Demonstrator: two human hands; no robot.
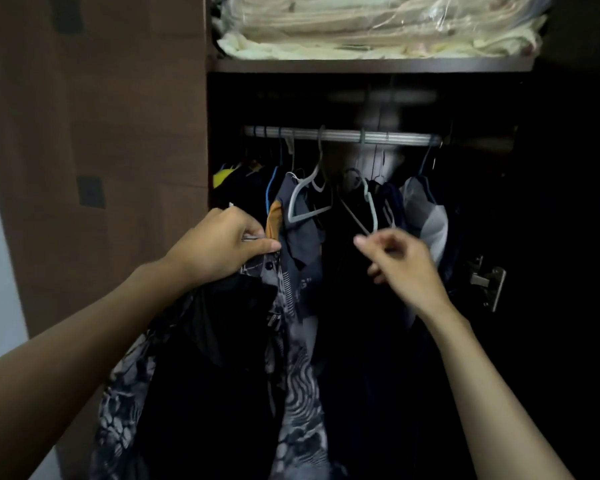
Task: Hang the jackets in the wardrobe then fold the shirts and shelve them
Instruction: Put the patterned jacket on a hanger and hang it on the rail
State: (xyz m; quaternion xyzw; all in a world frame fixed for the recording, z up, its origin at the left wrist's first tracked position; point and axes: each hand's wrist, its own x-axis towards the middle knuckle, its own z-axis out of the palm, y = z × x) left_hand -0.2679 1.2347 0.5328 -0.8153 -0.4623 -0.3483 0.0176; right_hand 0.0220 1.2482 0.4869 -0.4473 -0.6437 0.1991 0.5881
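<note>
A black and grey patterned garment [298,368] hangs down in front of the open wardrobe, and my left hand [222,244] grips it at its top edge. My right hand [400,263] is raised beside it with fingers loosely curled, its fingertips at the lower end of a pale hanger [371,206] that hangs from the metal rail [343,136]. Whether the fingers pinch that hanger is blurred. A second empty grey hanger [303,202] hangs just left of it. Several dark clothes [302,233] hang on the rail behind.
A shelf [371,65] above the rail carries folded cream bedding in clear plastic [378,26]. The brown wardrobe door [94,150] stands open at the left. A metal hinge [487,282] sits on the dark right side.
</note>
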